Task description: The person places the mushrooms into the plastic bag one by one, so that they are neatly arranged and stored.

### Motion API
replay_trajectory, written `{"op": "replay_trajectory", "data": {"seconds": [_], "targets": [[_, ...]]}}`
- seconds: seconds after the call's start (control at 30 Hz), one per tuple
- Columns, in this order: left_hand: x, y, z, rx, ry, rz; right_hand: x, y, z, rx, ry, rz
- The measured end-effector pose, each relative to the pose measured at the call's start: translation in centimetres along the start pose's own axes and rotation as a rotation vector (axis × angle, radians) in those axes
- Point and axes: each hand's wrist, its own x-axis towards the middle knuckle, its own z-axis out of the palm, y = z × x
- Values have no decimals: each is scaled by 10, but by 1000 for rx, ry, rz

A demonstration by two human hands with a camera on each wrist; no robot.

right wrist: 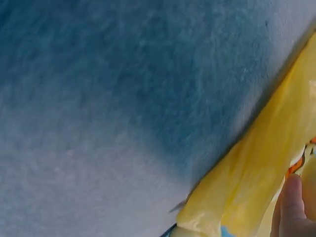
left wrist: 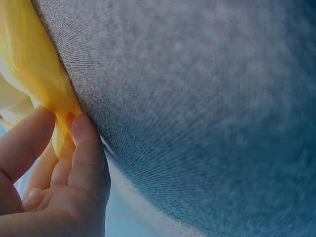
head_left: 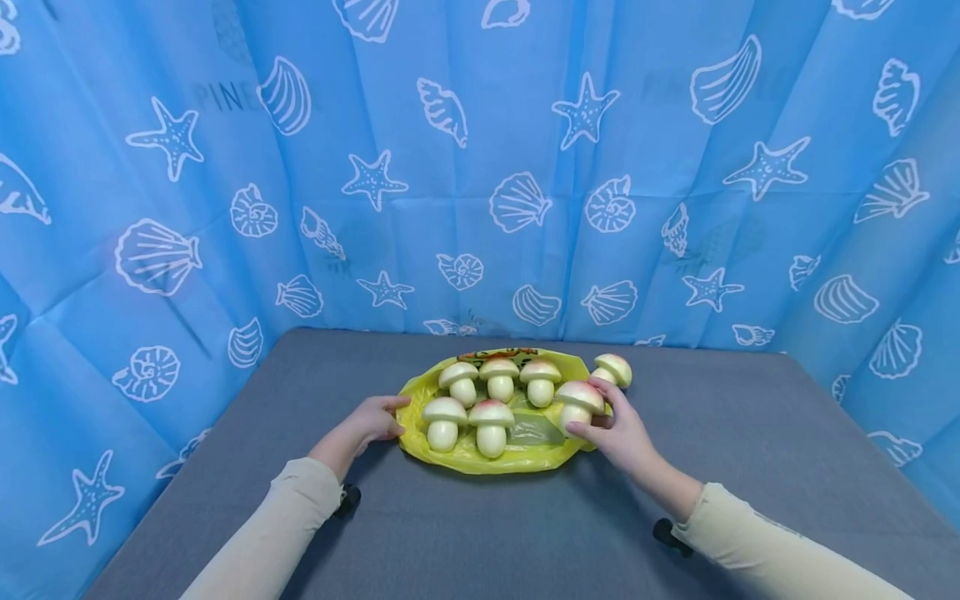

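Note:
A yellow plastic bag (head_left: 525, 462) lies spread on the table with its mouth open upward. Inside stand several toy mushrooms, among them one at the front (head_left: 491, 427), with pale stems and pinkish caps. My right hand (head_left: 621, 429) grips another mushroom (head_left: 577, 400) over the bag's right end, thumb on its near side. Behind that hand, outside the bag, sits one more mushroom (head_left: 613, 369). At the bag's left end my left hand (head_left: 373, 419) pinches the rim; the left wrist view shows the yellow plastic (left wrist: 44, 64) between thumb and fingertips.
The table (head_left: 480, 533) has a grey cloth top. Behind and at both sides hangs a blue curtain (head_left: 465, 225) printed with white shells and starfish. Dark wrist devices, one by the left sleeve (head_left: 300, 500), sit under both forearms.

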Motion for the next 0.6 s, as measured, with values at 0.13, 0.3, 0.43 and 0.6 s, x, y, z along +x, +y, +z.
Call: {"op": "replay_trajectory", "data": {"seconds": [0.13, 0.3, 0.43, 0.6], "targets": [[0, 0, 0, -8, 2, -2, 2, -2, 7, 10, -26, -2], [0, 1, 0, -13, 16, -22, 6, -5, 14, 31, -44, -17], [1, 1, 0, -11, 15, -28, 8, -6, 19, 26, -60, -34], [0, 1, 0, -9, 12, -16, 11, -4, 25, -16, -100, -46]]}}
